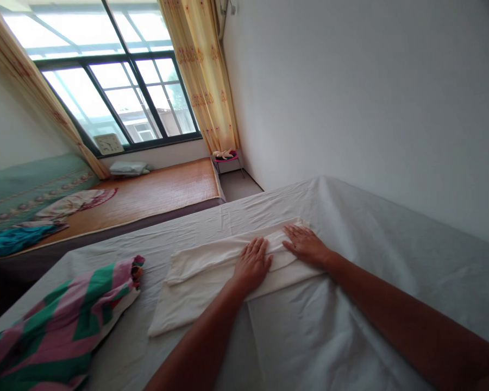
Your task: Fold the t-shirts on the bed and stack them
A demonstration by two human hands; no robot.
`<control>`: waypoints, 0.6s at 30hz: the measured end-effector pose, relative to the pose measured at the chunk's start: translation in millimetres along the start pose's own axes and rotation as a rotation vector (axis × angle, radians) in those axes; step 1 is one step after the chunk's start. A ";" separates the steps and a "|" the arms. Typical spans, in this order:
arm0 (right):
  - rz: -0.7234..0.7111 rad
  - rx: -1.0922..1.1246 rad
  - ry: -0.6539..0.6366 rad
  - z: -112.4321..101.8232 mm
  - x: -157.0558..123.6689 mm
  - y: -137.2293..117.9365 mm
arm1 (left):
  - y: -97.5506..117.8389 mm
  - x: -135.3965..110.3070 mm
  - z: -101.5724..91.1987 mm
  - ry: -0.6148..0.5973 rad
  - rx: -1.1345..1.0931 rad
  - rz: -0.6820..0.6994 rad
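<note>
A white garment or cloth, folded into a long flat strip, lies on the grey sheet in front of me. Its upper layer is turned over along the length, and I cannot tell what kind of garment it is. Flat on the middle of this cloth rests my left hand, fingers stretched out. Near the cloth's right end, my right hand also lies palm down with fingers extended. Neither hand grips anything. Left of the cloth is a rumpled green and pink striped fabric.
Beyond the sheet's far edge stands a bed with a brown woven mat, a folded pale cloth and a blue cloth. A small stool stands by the yellow curtain. A white wall bounds the right side.
</note>
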State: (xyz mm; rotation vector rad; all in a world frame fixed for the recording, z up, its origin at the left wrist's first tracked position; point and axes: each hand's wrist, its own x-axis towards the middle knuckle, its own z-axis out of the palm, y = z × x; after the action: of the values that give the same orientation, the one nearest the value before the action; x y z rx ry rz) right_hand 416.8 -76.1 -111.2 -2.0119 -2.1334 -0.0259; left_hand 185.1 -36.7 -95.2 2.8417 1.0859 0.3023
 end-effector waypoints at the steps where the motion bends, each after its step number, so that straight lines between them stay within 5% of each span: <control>1: 0.019 -0.005 0.003 1.5 -0.1 3.0 | -3.7 -1.2 -1.3 -0.008 0.003 -0.023; 6: 0.017 -0.008 0.035 10.2 -0.8 10.4 | -40.4 -21.3 -12.2 -0.052 0.043 -0.181; 11: 0.008 -0.012 0.044 15.2 -0.3 13.6 | -103.0 -77.0 -28.9 -0.051 0.112 -0.408; 18: -0.006 0.001 0.048 20.8 0.4 17.9 | -176.7 -140.9 -50.1 0.098 0.130 -0.632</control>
State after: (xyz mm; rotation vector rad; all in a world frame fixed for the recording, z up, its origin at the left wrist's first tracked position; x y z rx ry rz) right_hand 431.6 -71.3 -133.8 -1.9840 -2.1097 -0.0739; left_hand -43.2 1.2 -94.1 2.4200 1.9952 0.3232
